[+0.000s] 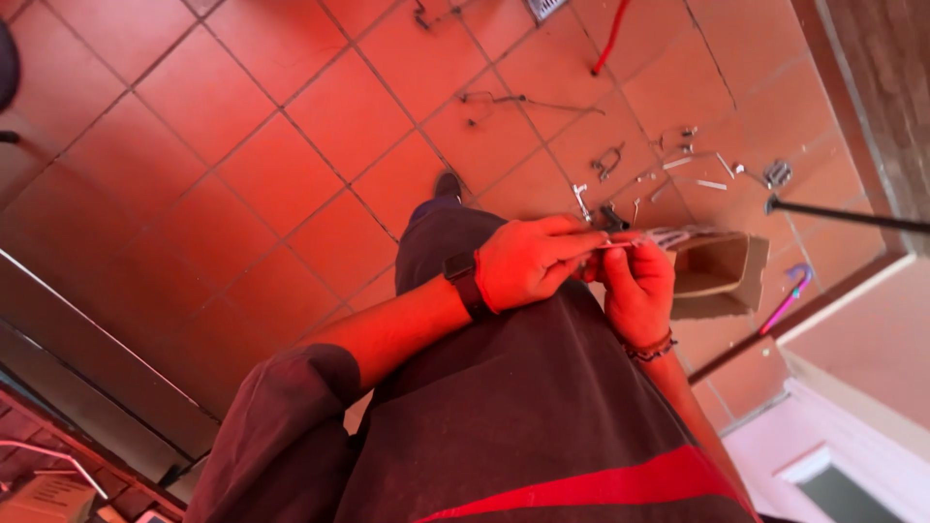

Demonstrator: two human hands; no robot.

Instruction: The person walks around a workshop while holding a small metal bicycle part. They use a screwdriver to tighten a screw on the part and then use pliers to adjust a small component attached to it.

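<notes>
Both hands meet before the belly: the left hand (528, 261) pinches a thin pale strip (678, 235), long axis toward three o'clock; the right hand (637, 286) grips it beneath, over the cardboard box (722, 276).

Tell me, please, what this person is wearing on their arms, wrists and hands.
Both hands are bare, with no gloves. The left hand has a dark wristband or watch strap around its wrist, and a short dark sleeve covers the upper arm, leaving the forearm bare. The right hand has a beaded bracelet at its wrist. No rings are discernible.
</notes>
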